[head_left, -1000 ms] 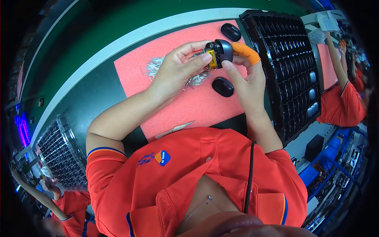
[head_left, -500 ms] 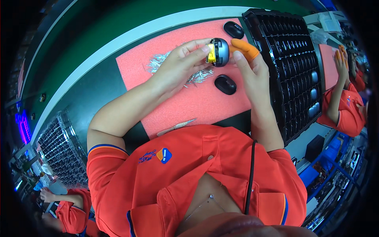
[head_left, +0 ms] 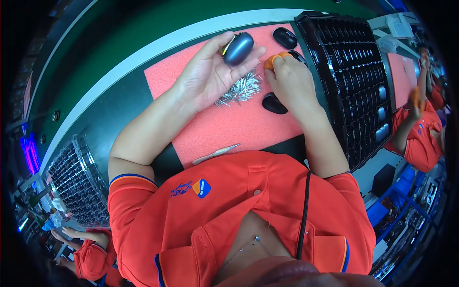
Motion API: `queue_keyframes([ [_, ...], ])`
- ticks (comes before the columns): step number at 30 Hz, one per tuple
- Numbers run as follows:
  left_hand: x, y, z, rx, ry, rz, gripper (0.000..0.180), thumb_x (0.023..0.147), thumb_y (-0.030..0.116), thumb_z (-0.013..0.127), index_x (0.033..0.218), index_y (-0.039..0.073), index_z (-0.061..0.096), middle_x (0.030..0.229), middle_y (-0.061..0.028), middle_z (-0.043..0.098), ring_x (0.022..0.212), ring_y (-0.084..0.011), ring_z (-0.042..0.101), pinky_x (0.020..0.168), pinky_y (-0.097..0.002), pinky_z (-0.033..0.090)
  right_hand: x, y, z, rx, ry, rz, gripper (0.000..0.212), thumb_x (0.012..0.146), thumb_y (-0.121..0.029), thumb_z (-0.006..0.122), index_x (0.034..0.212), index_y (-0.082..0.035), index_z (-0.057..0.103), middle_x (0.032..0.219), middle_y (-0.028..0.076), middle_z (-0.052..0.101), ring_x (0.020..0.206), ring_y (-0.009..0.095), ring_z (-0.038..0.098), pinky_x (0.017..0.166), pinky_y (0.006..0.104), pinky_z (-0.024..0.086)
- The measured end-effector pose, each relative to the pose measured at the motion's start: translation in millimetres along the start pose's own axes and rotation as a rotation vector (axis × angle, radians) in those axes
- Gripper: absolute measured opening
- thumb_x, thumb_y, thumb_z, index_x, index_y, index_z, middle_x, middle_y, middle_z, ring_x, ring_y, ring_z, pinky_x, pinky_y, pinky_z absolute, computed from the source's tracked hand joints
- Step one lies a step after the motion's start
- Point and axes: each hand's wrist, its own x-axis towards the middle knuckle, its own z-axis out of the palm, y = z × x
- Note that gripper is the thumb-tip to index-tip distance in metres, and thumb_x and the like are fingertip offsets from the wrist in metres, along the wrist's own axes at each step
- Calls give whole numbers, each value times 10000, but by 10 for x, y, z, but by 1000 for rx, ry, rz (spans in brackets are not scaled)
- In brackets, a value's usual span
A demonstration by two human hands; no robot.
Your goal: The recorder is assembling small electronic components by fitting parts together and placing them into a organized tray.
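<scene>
Where it curves, the oval casing gleams blue-grey.

We're seeing the held shell resting in the left hand, above the mat. Loose pins are lying on the mat, between the left palm and the right hand. Around the right hand: the far case is lying beyond it, the middle case is peeking out just past its knuckles, the near case is sitting bodyward, partly behind it. Right of that hand, we're getting the big tray. The slim tool is lying bodyward of both hands.
</scene>
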Motion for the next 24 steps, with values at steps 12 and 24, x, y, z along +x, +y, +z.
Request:
queue_keyframes([
  [12, -122, -70, 88, 638, -62, 67, 460, 1008, 406, 313, 1273, 59, 461, 877, -56, 567, 654, -79, 495, 581, -199, 378, -170, 215, -174, 736, 194, 178, 263, 922, -99, 554, 1160, 13, 567, 835, 22, 592, 725, 59, 510, 676, 199, 414],
  [24, -149, -97, 58, 765, -84, -129, 470, 984, 474, 350, 1139, 67, 526, 766, -55, 562, 591, -76, 492, 525, -205, 374, -223, -93, -440, 786, 339, -60, 145, 849, -58, 634, 987, -16, 646, 1064, 90, 637, 876, 117, 550, 808, 254, 434],
])
